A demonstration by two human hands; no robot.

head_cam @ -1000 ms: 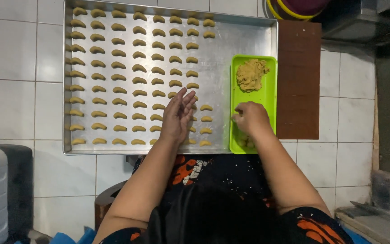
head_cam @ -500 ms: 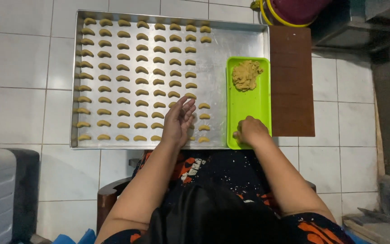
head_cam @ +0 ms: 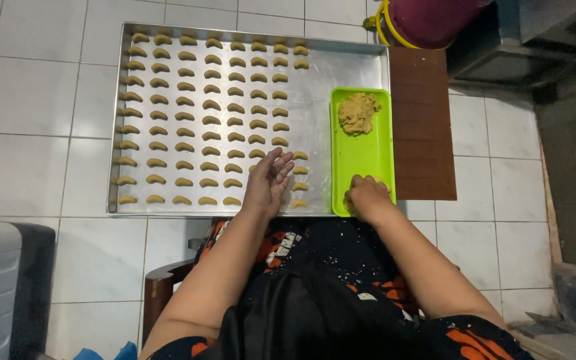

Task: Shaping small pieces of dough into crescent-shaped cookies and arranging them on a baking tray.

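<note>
Head view: a metal baking tray (head_cam: 341,73) lies on the white tiled floor (head_cam: 41,100), long axis left to right, filled with rows of crescent-shaped dough pieces (head_cam: 185,103) lying crosswise. The left hand (head_cam: 268,180), fingers spread open, hovers over the tray's near right corner, where bare metal remains. The right hand (head_cam: 366,197) is curled closed at the near end of a green plastic tray (head_cam: 361,157), whose long axis runs away from the person; a dough lump (head_cam: 358,112) sits at its far end.
</note>
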